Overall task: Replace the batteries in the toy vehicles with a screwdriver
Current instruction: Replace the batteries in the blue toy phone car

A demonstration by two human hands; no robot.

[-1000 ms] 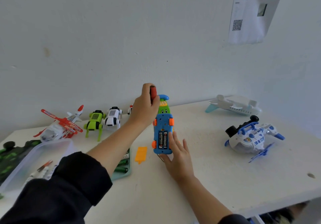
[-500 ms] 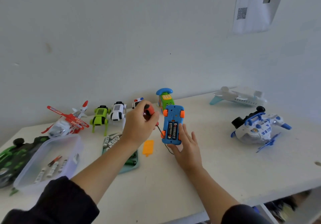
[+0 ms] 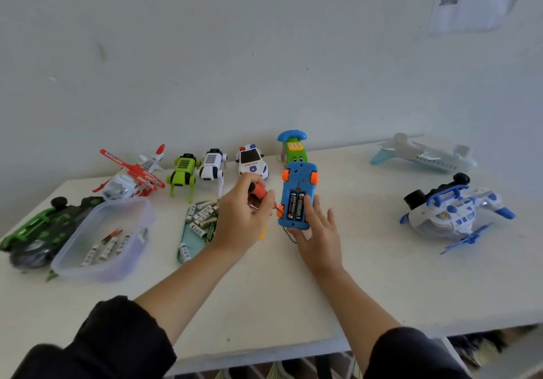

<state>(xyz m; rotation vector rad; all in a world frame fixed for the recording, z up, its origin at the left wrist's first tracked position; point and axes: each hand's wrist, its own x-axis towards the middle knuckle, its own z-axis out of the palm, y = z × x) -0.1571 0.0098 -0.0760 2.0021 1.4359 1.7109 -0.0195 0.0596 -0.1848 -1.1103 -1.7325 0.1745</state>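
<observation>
A blue toy vehicle with orange wheels lies upside down mid-table, its battery bay open with two black batteries inside. My right hand rests on its near end, fingers straight along its right side. My left hand grips an orange-and-black screwdriver just left of the vehicle, its tip pointing toward the vehicle's left edge. The orange battery cover lies on the table, mostly hidden behind my left hand.
A teal tray of loose batteries and a clear tub sit left. Along the wall stand a red helicopter, green robot dog, white robot dog, police car, green phone toy. Planes lie right.
My left hand has come down from above the vehicle with the screwdriver to its left side. The camera tilted down, so the toys along the wall show fully.
</observation>
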